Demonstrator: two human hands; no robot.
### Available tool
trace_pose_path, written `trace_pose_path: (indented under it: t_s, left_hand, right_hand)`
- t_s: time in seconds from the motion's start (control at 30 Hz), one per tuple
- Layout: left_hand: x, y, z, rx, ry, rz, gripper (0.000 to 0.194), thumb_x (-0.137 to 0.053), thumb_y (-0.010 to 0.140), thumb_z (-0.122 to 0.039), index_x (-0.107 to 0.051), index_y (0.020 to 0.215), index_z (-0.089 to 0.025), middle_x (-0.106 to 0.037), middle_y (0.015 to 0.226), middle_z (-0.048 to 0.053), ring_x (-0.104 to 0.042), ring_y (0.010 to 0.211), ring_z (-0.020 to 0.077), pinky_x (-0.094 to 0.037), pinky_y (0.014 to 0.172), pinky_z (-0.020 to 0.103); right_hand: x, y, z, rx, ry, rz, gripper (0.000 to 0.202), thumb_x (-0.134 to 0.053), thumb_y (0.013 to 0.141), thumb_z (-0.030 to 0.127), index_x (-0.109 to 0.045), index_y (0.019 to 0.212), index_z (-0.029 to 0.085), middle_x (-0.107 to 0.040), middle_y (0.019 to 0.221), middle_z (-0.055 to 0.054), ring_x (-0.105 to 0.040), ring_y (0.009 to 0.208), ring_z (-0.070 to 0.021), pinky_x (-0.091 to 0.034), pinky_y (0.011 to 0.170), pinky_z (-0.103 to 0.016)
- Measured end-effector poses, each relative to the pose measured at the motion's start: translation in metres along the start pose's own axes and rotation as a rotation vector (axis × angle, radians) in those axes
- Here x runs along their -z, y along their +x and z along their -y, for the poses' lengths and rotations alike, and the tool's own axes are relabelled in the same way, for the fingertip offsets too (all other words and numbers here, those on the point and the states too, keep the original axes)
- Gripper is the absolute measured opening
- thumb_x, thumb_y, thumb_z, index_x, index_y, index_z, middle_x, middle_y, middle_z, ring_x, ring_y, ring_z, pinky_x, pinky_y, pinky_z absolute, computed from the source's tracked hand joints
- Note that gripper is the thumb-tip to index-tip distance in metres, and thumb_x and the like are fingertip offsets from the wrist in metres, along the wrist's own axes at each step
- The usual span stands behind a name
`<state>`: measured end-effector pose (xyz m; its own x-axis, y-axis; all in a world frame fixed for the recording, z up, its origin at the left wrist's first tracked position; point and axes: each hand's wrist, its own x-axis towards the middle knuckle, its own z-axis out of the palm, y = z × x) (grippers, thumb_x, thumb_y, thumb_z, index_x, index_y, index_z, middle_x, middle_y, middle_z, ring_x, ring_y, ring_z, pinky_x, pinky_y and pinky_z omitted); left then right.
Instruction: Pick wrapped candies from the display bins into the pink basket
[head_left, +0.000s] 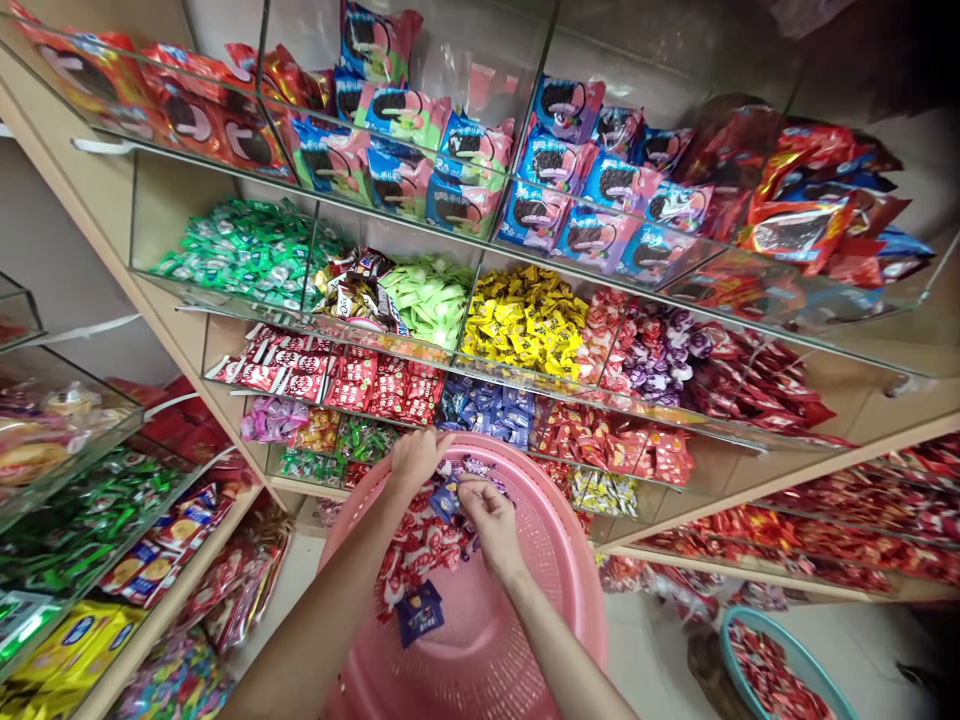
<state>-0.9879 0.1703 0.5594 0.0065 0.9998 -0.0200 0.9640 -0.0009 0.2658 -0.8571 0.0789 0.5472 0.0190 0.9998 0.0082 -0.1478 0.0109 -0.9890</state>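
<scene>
A large pink basket [555, 560] stands below the shelves, with red, purple and blue wrapped candies [424, 545] inside. My left hand [417, 458] is closed round the basket's far left rim. Over the candies, my right hand [487, 510] pinches a blue-purple wrapped candy [445, 501] between thumb and fingers. A dark blue packet [419, 612] lies in the basket, nearer to me and lower left of my right hand.
Clear-fronted shelves hold green candies [240, 255], yellow candies [525, 320] and blue-pink cookie packs [551, 160]. Another rack [172, 605] runs along the left. A teal basin [814, 665] with red candies sits on the floor at lower right.
</scene>
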Motion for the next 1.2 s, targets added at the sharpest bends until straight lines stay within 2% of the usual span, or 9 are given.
trace_pose_path:
  t_s: [0.1,0.23,0.4,0.67,0.77,0.87,0.97,1.13,1.2]
  left_hand:
    - [-0.001,0.000,0.000,-0.004,-0.005,-0.006,0.072,-0.008,0.080,-0.062,-0.059,0.102,-0.015,-0.065,0.092,0.016,-0.060,0.089,0.0280,-0.044,0.073,0.036]
    - [-0.002,0.001,0.001,-0.006,-0.020,-0.001,0.072,-0.008,0.080,-0.062,-0.058,0.103,-0.016,-0.065,0.094,0.015,-0.060,0.089,0.0279,-0.043,0.073,0.036]
    - [-0.002,0.000,0.001,-0.003,-0.025,-0.001,0.072,-0.009,0.080,-0.063,-0.059,0.103,-0.015,-0.065,0.093,0.015,-0.060,0.088,0.0272,-0.043,0.072,0.035]
    - [-0.002,0.000,0.000,-0.009,-0.008,-0.017,0.070,-0.009,0.082,-0.060,-0.059,0.101,-0.016,-0.065,0.091,0.015,-0.061,0.086,0.0290,-0.044,0.071,0.037]
    - [-0.002,0.000,-0.001,-0.005,-0.008,-0.021,0.069,-0.010,0.082,-0.060,-0.059,0.101,-0.016,-0.066,0.091,0.015,-0.061,0.087,0.0294,-0.045,0.071,0.038]
    - [-0.002,-0.001,-0.001,-0.008,-0.007,-0.030,0.070,-0.009,0.082,-0.060,-0.060,0.100,-0.015,-0.066,0.089,0.015,-0.061,0.085,0.0286,-0.045,0.071,0.037]
    - [-0.002,-0.001,0.000,-0.007,-0.005,-0.036,0.072,-0.008,0.081,-0.062,-0.060,0.099,-0.015,-0.066,0.088,0.014,-0.061,0.084,0.0274,-0.044,0.070,0.035]
    - [-0.002,-0.001,0.000,0.001,-0.007,-0.021,0.072,-0.009,0.081,-0.062,-0.059,0.101,-0.015,-0.066,0.090,0.015,-0.061,0.085,0.0275,-0.043,0.070,0.035]
    - [-0.001,-0.001,0.000,0.007,-0.008,-0.007,0.069,-0.011,0.082,-0.060,-0.058,0.102,-0.015,-0.065,0.092,0.015,-0.061,0.087,0.0273,-0.043,0.072,0.035]
  right_hand:
    - [0.012,-0.009,-0.011,-0.143,0.063,-0.003,0.025,-0.072,0.063,0.034,-0.057,0.074,0.019,-0.061,0.090,-0.001,-0.052,0.059,-0.0091,-0.045,0.055,-0.023]
    - [0.030,-0.035,-0.029,-0.419,0.076,0.089,0.042,-0.079,0.054,0.027,-0.057,0.088,0.020,-0.060,0.079,0.003,-0.056,0.064,-0.0106,-0.045,0.057,-0.022]
    - [0.040,-0.068,-0.051,-0.783,0.050,0.207,0.045,-0.081,0.044,0.022,-0.061,0.083,0.018,-0.063,0.080,0.001,-0.059,0.064,-0.0125,-0.047,0.058,-0.025]
    - [0.027,-0.091,-0.070,-0.956,0.197,0.152,0.033,-0.076,0.045,0.016,-0.061,0.075,0.019,-0.067,0.070,0.000,-0.064,0.068,-0.0173,-0.048,0.067,-0.030]
    - [0.022,-0.098,-0.073,-0.948,0.180,0.103,0.030,-0.073,0.046,0.019,-0.059,0.072,0.018,-0.065,0.067,0.000,-0.062,0.065,-0.0157,-0.046,0.063,-0.027]
    - [0.025,-0.102,-0.076,-0.900,-0.039,0.143,0.027,-0.071,0.050,0.022,-0.056,0.072,0.019,-0.062,0.065,0.002,-0.056,0.056,-0.0120,-0.041,0.052,-0.023]
    - [0.037,-0.095,-0.073,-0.687,-0.319,0.272,0.023,-0.072,0.051,0.021,-0.055,0.066,0.020,-0.055,0.055,0.005,-0.046,0.047,-0.0087,-0.031,0.044,-0.021]
    - [0.053,-0.036,-0.031,-0.248,-0.791,0.490,0.022,-0.069,0.058,0.025,-0.052,0.046,0.018,-0.046,0.039,0.005,-0.037,0.037,-0.0069,-0.025,0.039,-0.021]
    - [0.050,0.003,-0.007,-0.052,-0.827,0.426,0.020,-0.060,0.069,0.028,-0.057,0.051,0.018,-0.050,0.040,0.003,-0.040,0.037,-0.0087,-0.029,0.040,-0.021]
